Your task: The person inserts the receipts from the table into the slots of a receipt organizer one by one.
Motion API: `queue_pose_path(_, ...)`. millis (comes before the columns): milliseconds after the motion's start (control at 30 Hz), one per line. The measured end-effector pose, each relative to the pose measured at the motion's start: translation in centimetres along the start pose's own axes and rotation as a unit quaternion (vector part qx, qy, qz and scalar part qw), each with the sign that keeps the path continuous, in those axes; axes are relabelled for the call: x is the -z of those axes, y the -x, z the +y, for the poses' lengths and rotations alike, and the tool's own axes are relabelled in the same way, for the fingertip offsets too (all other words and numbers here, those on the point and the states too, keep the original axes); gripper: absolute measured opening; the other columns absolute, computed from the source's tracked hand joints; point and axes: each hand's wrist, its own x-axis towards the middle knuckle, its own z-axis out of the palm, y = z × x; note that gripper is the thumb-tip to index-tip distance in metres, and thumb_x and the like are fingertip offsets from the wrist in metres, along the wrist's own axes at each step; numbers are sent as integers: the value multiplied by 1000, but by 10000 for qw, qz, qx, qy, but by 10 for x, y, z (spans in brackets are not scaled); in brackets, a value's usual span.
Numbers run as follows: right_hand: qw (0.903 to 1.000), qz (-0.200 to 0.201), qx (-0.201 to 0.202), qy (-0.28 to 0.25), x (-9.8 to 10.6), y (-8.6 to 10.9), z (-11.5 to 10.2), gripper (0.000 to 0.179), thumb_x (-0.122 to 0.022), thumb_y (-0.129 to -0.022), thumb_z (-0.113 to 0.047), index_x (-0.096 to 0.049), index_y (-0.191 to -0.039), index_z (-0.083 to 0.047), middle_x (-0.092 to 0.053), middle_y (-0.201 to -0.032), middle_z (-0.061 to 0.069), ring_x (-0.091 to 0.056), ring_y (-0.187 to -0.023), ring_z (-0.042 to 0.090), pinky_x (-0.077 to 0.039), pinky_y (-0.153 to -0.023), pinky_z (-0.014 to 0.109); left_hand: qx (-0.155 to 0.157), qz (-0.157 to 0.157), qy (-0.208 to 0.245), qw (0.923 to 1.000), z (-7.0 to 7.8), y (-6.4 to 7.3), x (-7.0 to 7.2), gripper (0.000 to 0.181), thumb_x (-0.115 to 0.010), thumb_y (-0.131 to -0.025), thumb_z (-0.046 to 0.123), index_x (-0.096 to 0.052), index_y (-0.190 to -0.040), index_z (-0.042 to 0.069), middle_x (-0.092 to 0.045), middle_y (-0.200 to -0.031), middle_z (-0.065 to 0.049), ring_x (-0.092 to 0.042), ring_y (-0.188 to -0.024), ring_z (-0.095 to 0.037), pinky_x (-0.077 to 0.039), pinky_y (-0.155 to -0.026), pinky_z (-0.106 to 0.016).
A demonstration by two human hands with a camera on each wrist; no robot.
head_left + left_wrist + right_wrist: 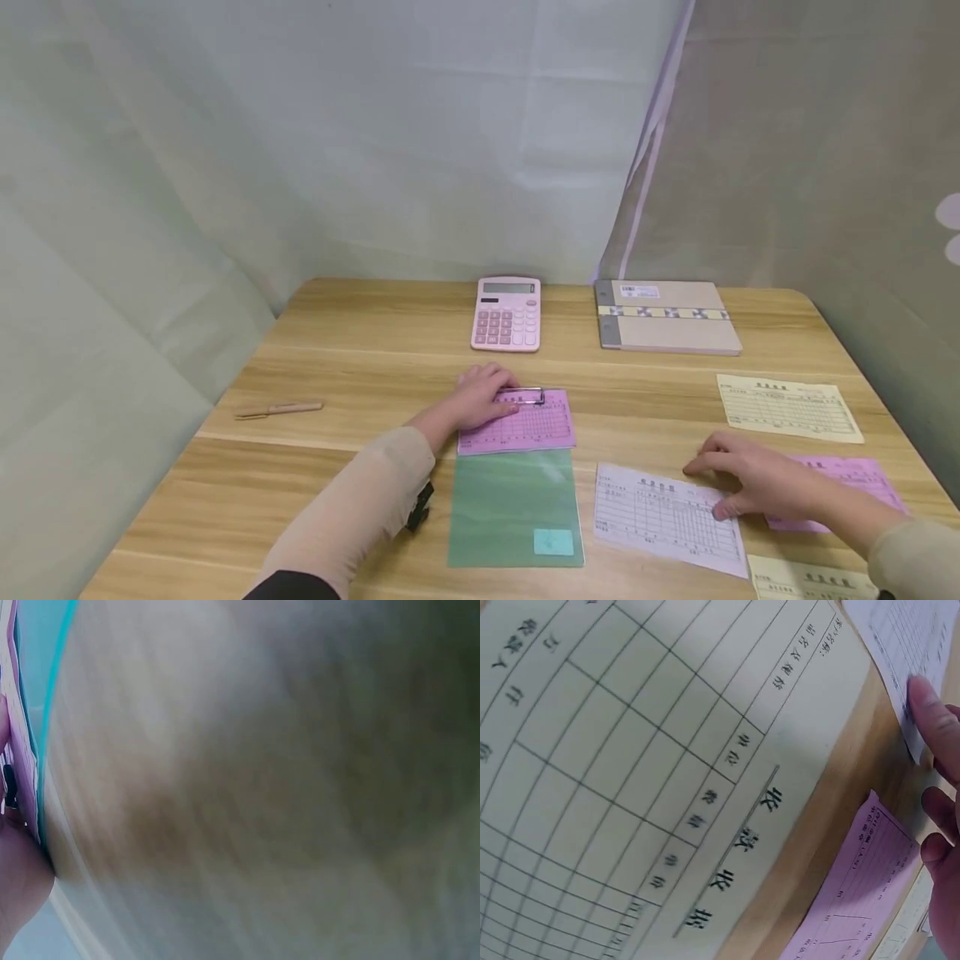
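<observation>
My left hand rests over the top left of a green clipboard, fingers by its metal clip and thumb on a pink receipt form. The pink form lies under the clip, its left part hidden by the hand. In the right wrist view, my right hand has its thumb at the edge of a pale lilac receipt form. From the head, that hand is spread loosely above the form's right side, fingers apart from the thumb. Its forearm partly covers another pink form.
A pink calculator and a beige bound book stand along the back. Yellow receipt forms lie at right, one farther and one nearer. A tan pen lies at left. Grey fabric hangs behind the table.
</observation>
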Motion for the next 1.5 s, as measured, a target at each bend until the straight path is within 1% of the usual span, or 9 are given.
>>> queue_pose_path(133,9998,-6,-170,42,2,-1,1,45,-69,-76,-48,-65,-113,-23,-49,-104,-13,-46,-86,1,-46,-70,27,6,-15,16,10000,0,0,1,38,-61,-87,41,-56,-119,20,-50,-123,1,-41,-111,-19,-28,-98,-42)
queue_pose_path(400,9992,-79,-264,-299,1,6,-1,54,-69,-72,-52,-64,-115,-19,-46,-105,-8,-38,-84,1,-38,-64,22,-9,-18,67,10000,0,1,-1,37,-62,-87,40,-56,-118,21,-50,-123,2,-41,-111,-18,-27,-98,-42)
queue_pose_path(533,9984,-125,-469,-300,1,6,1,50,-72,-75,-45,-64,-117,-18,-46,-106,-5,-40,-83,0,-40,-63,21,-12,-10,82,10000,0,0,0,37,-62,-87,40,-56,-118,21,-50,-123,1,-41,-112,-19,-27,-98,-44)
queue_pose_path(633,9974,-59,-635,-347,3,5,3,50,-73,-75,-42,-63,-116,-17,-47,-104,-4,-40,-79,-1,-40,-60,20,-2,-34,54,10000,0,-1,0,38,-62,-87,41,-56,-118,21,-50,-124,1,-41,-112,-19,-27,-98,-44)
queue_pose_path(833,9963,67,-846,-158,3,6,2,60,-71,-68,-55,-64,-113,-15,-46,-99,-6,-38,-77,0,-37,-60,21,-6,-52,51,10000,-1,-1,0,38,-61,-87,41,-56,-119,20,-50,-123,1,-41,-111,-19,-28,-98,-44)
queue_pose_path(1000,9956,2,-932,92,4,4,1,60,-71,-71,-55,-64,-116,-16,-46,-100,-6,-37,-78,2,-36,-61,21,-9,-21,71,10000,-1,-1,0,38,-62,-87,40,-56,-119,19,-50,-123,1,-41,-111,-19,-27,-98,-43)
queue_pose_path(1167,9950,-117,-982,-130,8,0,2,63,-68,-71,-56,-61,-120,-17,-45,-101,-3,-39,-80,5,-38,-63,23,-23,-5,36,10000,-1,-1,1,38,-62,-87,41,-57,-119,20,-50,-122,1,-41,-111,-19,-28,-97,-43)
queue_pose_path(1300,9933,-51,-1126,-239,6,1,0,65,-68,-68,-58,-59,-116,-15,-44,-99,-2,-40,-77,4,-38,-62,24,-45,-12,26,10000,-2,-1,1,38,-62,-87,42,-57,-118,20,-50,-122,1,-41,-111,-20,-28,-97,-44)
queue_pose_path(1500,9916,67,-1271,-218,1,2,0,59,-69,-71,-56,-59,-113,-16,-43,-97,-2,-39,-77,4,-38,-62,24,-46,-19,41,10000,-1,-1,1,39,-61,-87,43,-57,-119,20,-50,-121,1,-41,-110,-19,-28,-97,-43)
